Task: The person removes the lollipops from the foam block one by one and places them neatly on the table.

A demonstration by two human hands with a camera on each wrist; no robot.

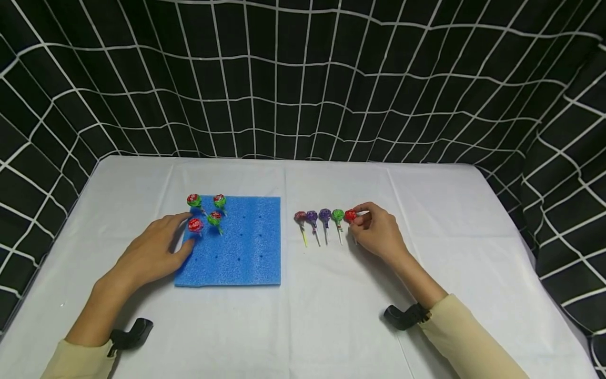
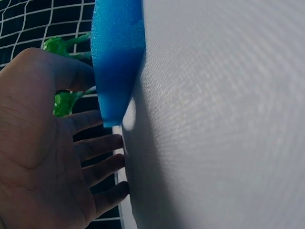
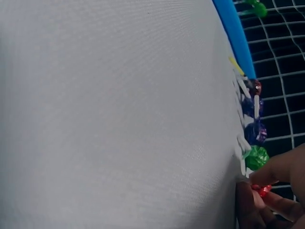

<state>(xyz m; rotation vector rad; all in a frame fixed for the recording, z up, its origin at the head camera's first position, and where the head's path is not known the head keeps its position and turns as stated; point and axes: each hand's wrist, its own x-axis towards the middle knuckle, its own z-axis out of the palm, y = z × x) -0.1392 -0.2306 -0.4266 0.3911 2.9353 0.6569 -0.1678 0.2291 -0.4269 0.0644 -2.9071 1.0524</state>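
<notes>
A blue foam pad [image 1: 236, 247] with rows of holes lies on the white table. Several wrapped lollipops [image 1: 215, 217] stand in its far left corner. My left hand [image 1: 182, 234] rests on the pad's left edge with straight fingers, just beside a standing red lollipop [image 1: 195, 225]. In the left wrist view, its palm [image 2: 43, 157] faces the pad's edge [image 2: 116, 57]. To the right of the pad, a row of lollipops [image 1: 324, 215] lies flat. My right hand [image 1: 356, 220] pinches the red lollipop [image 1: 350, 215] at the row's right end; in the right wrist view, the fingers [image 3: 281, 169] close over it [image 3: 261, 190].
A white cloth covers the table [image 1: 303, 326]. A black curtain with a white grid [image 1: 303, 79] hangs round the back and both sides. Black wrist mounts [image 1: 137, 331] sit near the front edge.
</notes>
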